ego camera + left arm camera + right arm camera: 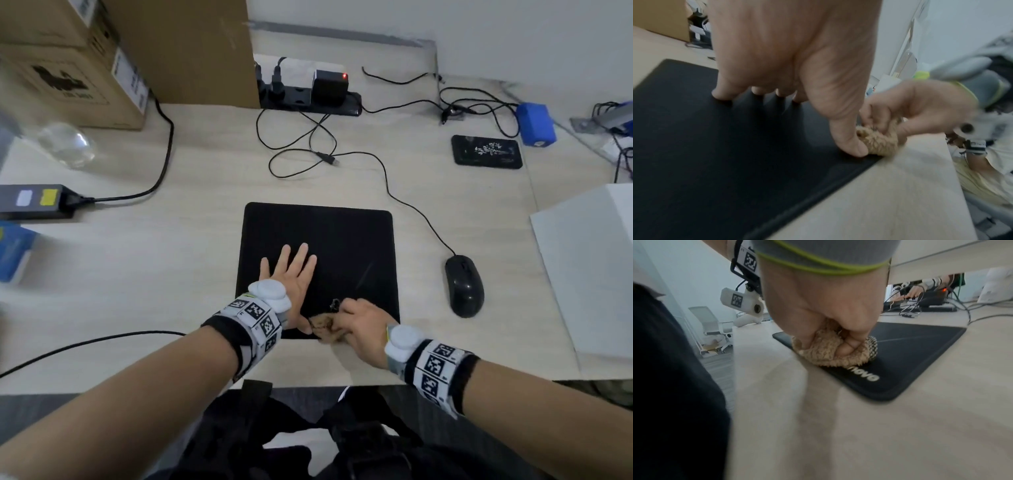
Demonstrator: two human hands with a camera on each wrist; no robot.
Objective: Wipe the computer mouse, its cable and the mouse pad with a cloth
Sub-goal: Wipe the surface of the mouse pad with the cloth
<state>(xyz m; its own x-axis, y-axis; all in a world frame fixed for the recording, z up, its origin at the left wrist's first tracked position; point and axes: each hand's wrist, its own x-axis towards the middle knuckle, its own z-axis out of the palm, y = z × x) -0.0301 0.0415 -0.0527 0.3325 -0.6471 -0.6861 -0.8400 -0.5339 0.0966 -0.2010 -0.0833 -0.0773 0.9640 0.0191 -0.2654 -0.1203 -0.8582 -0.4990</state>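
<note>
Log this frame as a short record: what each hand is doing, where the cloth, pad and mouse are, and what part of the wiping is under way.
left hand: flat, fingers spread, pressing on the mouse pad
right hand: grips the bunched tan cloth
cloth position: on the pad's near edge, beside the left thumb
mouse: on the desk right of the pad, untouched
cable: runs from the mouse back across the desk
stage: wiping the pad
</note>
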